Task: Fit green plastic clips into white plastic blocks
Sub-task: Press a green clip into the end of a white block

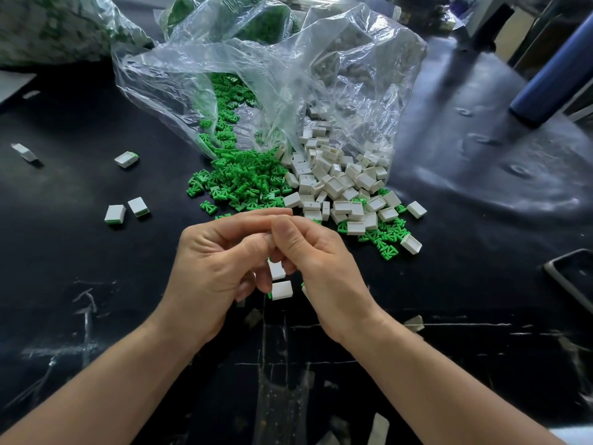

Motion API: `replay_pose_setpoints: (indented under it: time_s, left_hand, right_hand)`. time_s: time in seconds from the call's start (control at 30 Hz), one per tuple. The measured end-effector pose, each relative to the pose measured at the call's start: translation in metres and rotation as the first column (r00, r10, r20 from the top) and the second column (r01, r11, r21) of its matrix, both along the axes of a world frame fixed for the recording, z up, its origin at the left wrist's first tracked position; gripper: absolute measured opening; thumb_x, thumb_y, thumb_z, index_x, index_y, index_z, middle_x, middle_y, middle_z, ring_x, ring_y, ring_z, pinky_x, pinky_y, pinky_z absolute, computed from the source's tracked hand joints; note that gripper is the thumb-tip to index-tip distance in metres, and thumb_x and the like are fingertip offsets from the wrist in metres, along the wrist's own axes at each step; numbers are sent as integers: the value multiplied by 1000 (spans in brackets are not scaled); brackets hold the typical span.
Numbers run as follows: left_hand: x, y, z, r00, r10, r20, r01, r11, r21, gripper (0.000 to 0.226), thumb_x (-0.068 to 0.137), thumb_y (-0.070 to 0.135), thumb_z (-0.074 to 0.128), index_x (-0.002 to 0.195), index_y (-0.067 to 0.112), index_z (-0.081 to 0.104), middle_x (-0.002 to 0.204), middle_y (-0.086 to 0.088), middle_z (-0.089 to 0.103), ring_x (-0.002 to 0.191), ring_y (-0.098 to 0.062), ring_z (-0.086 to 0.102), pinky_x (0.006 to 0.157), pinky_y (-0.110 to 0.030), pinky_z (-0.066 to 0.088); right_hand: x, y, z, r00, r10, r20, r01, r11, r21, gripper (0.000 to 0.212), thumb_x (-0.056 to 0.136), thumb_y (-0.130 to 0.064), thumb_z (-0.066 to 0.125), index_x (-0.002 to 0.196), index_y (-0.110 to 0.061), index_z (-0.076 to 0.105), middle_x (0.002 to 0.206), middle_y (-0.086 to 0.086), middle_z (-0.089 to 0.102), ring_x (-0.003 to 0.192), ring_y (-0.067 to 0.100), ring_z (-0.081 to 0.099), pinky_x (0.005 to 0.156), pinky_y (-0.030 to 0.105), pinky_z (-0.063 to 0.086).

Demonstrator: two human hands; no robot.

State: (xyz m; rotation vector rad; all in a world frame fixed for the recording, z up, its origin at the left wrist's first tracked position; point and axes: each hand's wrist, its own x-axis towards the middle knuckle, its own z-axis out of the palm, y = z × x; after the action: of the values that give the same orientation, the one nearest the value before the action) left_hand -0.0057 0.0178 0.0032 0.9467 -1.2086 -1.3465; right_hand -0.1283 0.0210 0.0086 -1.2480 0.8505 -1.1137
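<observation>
At 6 o'clock, the left hand [221, 261] and right hand [324, 271] are brought fingertip to fingertip, grips curled as for pressing; what is pinched cannot be told. At 12 o'clock, green plastic clips [244, 181] and white rectangular plastic blocks [337, 183] are spilled within reach.

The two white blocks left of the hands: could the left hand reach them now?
Probably yes: only bare table lies between the left hand and the two white blocks, though it is pressed against the right hand.
</observation>
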Motion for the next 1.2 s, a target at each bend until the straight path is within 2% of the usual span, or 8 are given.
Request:
replay_pose_setpoints:
  time_s: [0.27, 0.5, 0.6, 0.7, 0.83, 0.93, 1.1, 1.2]
  left_hand:
    - [2, 1, 1, 1000, 6, 22, -6, 1000, -25, 22, 75, 13, 60, 90, 20, 74, 59, -2, 66, 35, -10, 49, 34, -12, 30]
    - [4, -1, 0, 999, -11, 34, 12, 999, -42, 21, 74, 14, 62, 91, 19, 75, 76, -7, 71, 37, -14, 52, 35, -13, 32]
    - [6, -1, 1, 998, -22, 64, 27, 996, -91, 20, 72, 17, 70, 92, 19, 74, 92, -5, 72, 39, -15, 53, 35, -14, 33]
    - [6, 0, 0, 998, -1, 65, 10, 991, -137, 21, 72, 26, 65, 89, 18, 74, 102, -2, 71, 40, -14, 54, 35, -15, 35]
    - [3, 1, -2, 997, 49, 52, -40, 987, -155, 20, 71, 27, 63, 85, 20, 75, 100, 1, 71, 37, -11, 52, 35, -15, 35]
    - [2, 1, -3, 997, 63, 43, -56, 987, -149, 20, 70, 28, 63, 84, 22, 75, 96, 0, 72, 36, -11, 51, 35, -15, 35]
    - [2, 2, -4, 997, 63, 34, -58, 988, -140, 20, 71, 27, 62, 85, 23, 76, 90, -2, 73, 36, -10, 50, 35, -16, 36]
    - [1, 3, -3, 998, 60, 22, -57, 990, -131, 20, 70, 27, 62, 84, 23, 76, 91, -1, 73, 37, -10, 50, 36, -16, 36]
  right_hand:
    - [-1, 0, -1, 1000, -8, 19, 8, 1000, -4, 28, 95, -20, 42, 77, -21, 63, 51, -11, 59, 48, -8, 53, 50, 5, 41]
    - [-2, 0, -1, 997, 31, 70, -32, 999, 5, 28, 94, -20, 41, 75, -16, 61, 50, -9, 58, 47, -8, 53, 50, 5, 41]
    - [-1, -2, -2, 992, 64, 112, -66, 998, 10, 28, 94, -23, 40, 80, -13, 63, 53, -5, 58, 49, -4, 55, 53, 7, 42]
    - [1, -3, -6, 988, 75, 137, -77, 997, 9, 30, 94, -25, 40, 86, -10, 64, 59, -1, 58, 51, 3, 56, 55, 11, 44]
    - [3, -3, -8, 984, 59, 167, -59, 998, -8, 30, 91, -30, 43, 72, -24, 66, 55, -1, 57, 50, 6, 57, 54, 14, 45]
    - [4, -3, -10, 990, 46, 133, -45, 999, -10, 33, 90, -32, 45, 65, -27, 65, 54, 1, 58, 51, 12, 58, 56, 16, 45]
    - [4, -1, -10, 994, 25, 105, -23, 1000, -16, 33, 88, -36, 47, 62, -26, 64, 52, 4, 58, 50, 16, 58, 56, 17, 45]
    - [4, -1, -10, 995, 0, 98, 0, 1000, -5, 32, 89, -33, 47, 71, -15, 66, 51, 0, 57, 48, 11, 57, 55, 14, 44]
